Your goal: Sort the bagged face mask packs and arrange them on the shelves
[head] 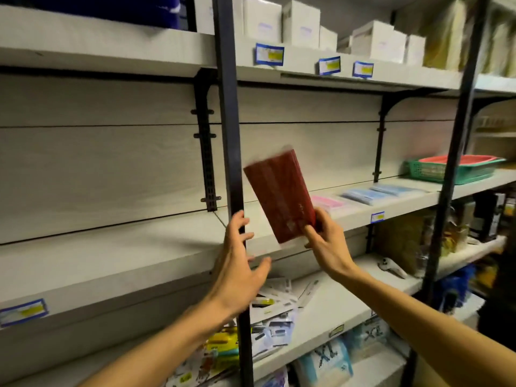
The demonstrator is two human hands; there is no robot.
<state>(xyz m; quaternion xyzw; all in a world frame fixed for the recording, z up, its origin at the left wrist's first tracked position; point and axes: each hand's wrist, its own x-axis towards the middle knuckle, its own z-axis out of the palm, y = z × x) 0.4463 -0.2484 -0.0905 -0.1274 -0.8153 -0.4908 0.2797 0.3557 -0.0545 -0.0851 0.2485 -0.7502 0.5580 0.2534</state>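
Right fingers (pixel 312 233) pinch red mask pack (pixel 282 194) above pale shelf (pixel 139 261) (left hand (pixel 240 263) spread loose).

Red mask pack (pixel 280 194) — tilted, blurred, seemingly bagged — above the shelf (pixel 173 247).

mask pack (pixel 279 191) centre frame, before shelf (pixel 111 263) | two packs (pixel 382 192) lie on shelf, right | basket (pixel 452 170) far right

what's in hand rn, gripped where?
Right hand pinches the red mask pack at its lower right corner. Left hand is open, holding nothing.
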